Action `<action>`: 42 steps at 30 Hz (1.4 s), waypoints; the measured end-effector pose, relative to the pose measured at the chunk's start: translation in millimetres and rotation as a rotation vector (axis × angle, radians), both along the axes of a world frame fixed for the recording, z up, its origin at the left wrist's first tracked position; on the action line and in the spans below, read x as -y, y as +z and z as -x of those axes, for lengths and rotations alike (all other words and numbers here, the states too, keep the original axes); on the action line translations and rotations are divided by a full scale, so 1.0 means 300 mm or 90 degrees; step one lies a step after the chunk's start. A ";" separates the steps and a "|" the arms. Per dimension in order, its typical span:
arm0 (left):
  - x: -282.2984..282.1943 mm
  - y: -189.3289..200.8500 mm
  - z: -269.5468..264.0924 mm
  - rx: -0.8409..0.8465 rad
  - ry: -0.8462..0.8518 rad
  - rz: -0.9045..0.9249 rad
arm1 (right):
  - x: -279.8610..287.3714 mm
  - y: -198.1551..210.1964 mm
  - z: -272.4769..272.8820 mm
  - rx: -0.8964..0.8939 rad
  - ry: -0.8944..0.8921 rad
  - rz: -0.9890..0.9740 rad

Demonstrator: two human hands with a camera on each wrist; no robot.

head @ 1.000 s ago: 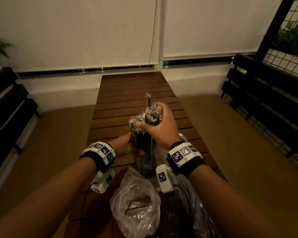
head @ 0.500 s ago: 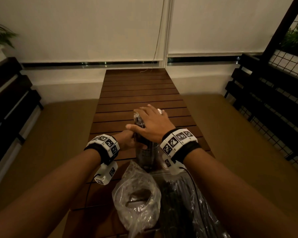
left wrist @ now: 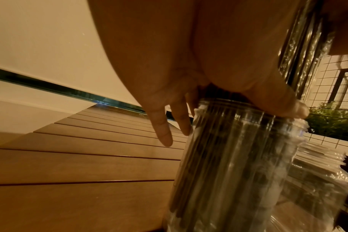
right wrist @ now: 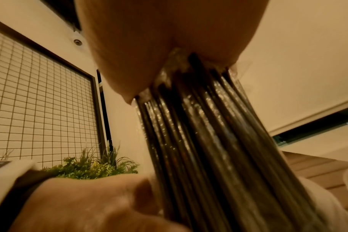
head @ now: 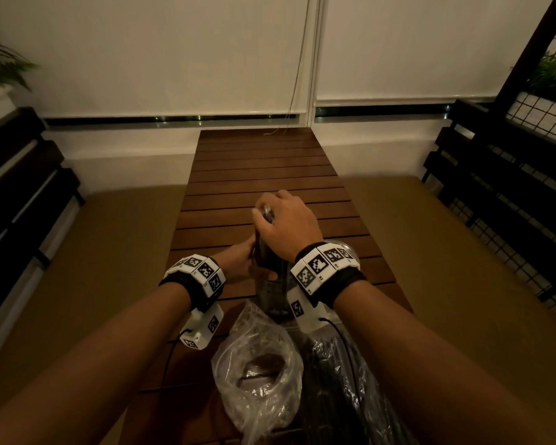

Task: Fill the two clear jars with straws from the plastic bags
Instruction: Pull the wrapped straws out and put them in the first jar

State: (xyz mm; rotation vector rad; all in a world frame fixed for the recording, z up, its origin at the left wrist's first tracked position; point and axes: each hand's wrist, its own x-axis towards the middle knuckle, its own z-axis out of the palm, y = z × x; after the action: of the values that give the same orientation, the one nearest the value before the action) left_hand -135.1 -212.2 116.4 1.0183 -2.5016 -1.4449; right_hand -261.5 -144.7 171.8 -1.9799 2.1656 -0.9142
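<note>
A clear jar stands on the slatted wooden table, packed with dark wrapped straws that stick up well above its mouth. My left hand wraps the bundle right at the jar rim; in the left wrist view its thumb lies across the rim of the jar. My right hand is cupped over the top ends of the straws, palm down on them. A second clear jar shows partly behind my right wrist.
Near the table's front edge lie a crumpled, nearly empty plastic bag and, right of it, a bag of dark straws. Dark slatted benches run along both sides, and a wire grid fence stands at the right.
The straw bundle has sunk lower into the jar. My right hand went from gripping its upper part to covering its top ends. My left hand stayed at the jar mouth.
</note>
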 end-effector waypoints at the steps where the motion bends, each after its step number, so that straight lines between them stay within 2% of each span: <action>1: -0.005 0.007 0.000 -0.001 -0.002 -0.006 | -0.004 -0.010 0.001 -0.011 -0.002 -0.014; 5: -0.017 0.012 0.003 0.002 -0.039 0.021 | 0.007 -0.016 0.016 -0.086 0.013 -0.163; 6: -0.011 0.008 0.002 0.004 -0.031 0.023 | 0.009 0.001 0.021 -0.080 0.018 -0.147; 8: -0.011 0.014 0.001 0.013 0.002 0.006 | 0.004 0.051 0.020 -0.045 0.027 -0.027; 10: -0.020 0.016 0.000 0.023 0.018 0.015 | 0.000 0.079 0.002 -0.067 0.050 0.048; 13: -0.043 0.043 0.004 0.121 0.012 0.113 | -0.009 0.033 -0.023 -0.205 0.075 -0.059; 15: -0.044 0.054 0.006 0.116 -0.022 0.116 | -0.015 -0.025 -0.019 -0.258 0.078 -0.138; 17: -0.036 0.044 0.010 0.114 -0.046 0.109 | -0.013 -0.052 -0.011 -0.273 0.077 -0.147; 20: -0.055 0.071 0.016 0.170 -0.051 0.146 | -0.022 -0.018 -0.011 -0.260 0.099 -0.185; 22: -0.039 0.065 0.021 0.106 -0.068 0.093 | -0.058 0.018 -0.005 -0.221 0.113 -0.200; 24: -0.049 0.065 0.013 0.061 -0.049 0.055 | -0.128 0.039 0.015 -0.128 0.094 -0.144; 26: -0.014 0.001 -0.007 0.023 -0.031 0.022 | -0.221 0.029 0.060 -0.005 0.034 -0.045; 29: -0.006 -0.024 -0.015 -0.027 -0.011 0.000 | -0.370 -0.056 0.129 0.098 -0.069 0.015; 35: -0.035 -0.003 0.006 0.015 0.034 0.020 | -0.620 -0.338 0.207 0.096 -0.143 -0.174; 40: -0.031 -0.032 -0.003 -0.006 0.077 0.011 | -0.743 -0.436 0.227 0.070 -0.184 -0.335; 42: -0.031 -0.051 -0.008 -0.004 0.110 0.016 | -0.766 -0.463 0.229 0.065 -0.211 -0.362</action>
State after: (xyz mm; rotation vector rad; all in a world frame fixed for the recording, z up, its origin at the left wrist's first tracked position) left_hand -132.7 -203.0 101.0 1.1901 -2.3533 -1.3621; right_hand -330.3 85.2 33.0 -1.3138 2.3815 -0.3411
